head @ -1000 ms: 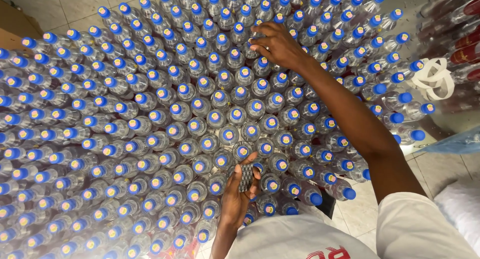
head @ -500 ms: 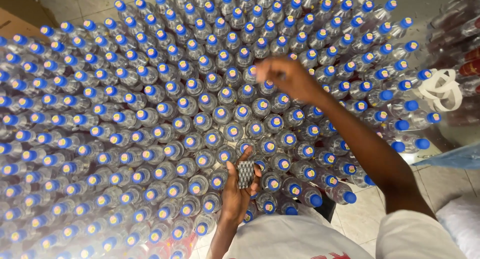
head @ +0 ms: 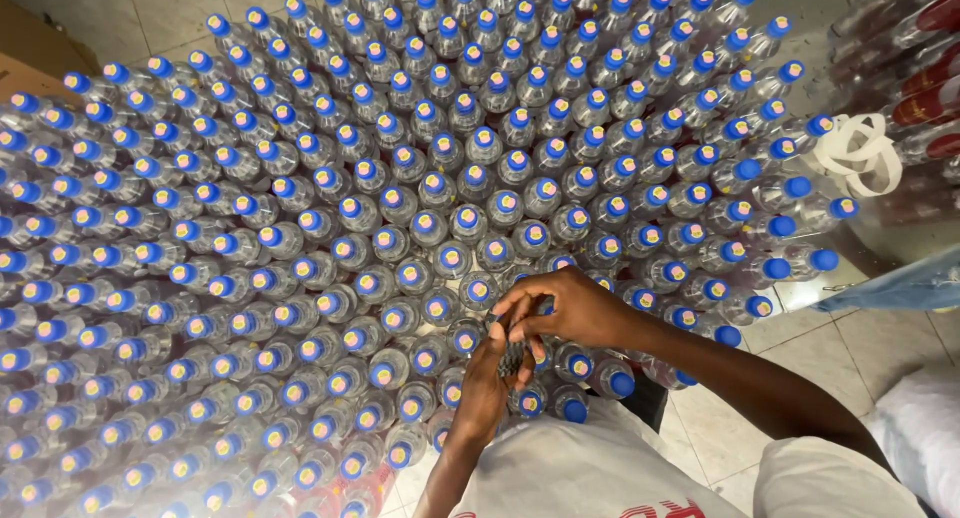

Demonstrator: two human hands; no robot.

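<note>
Both hands meet just above the near edge of a huge crowd of blue-capped bottles (head: 400, 218). Left hand (head: 487, 378) is curled around a small dark strip (head: 513, 358), holding it upright. Right hand (head: 570, 308) comes over the top, fingers pinched on the strip's upper end. White rings (head: 860, 153) sit far right.
</note>
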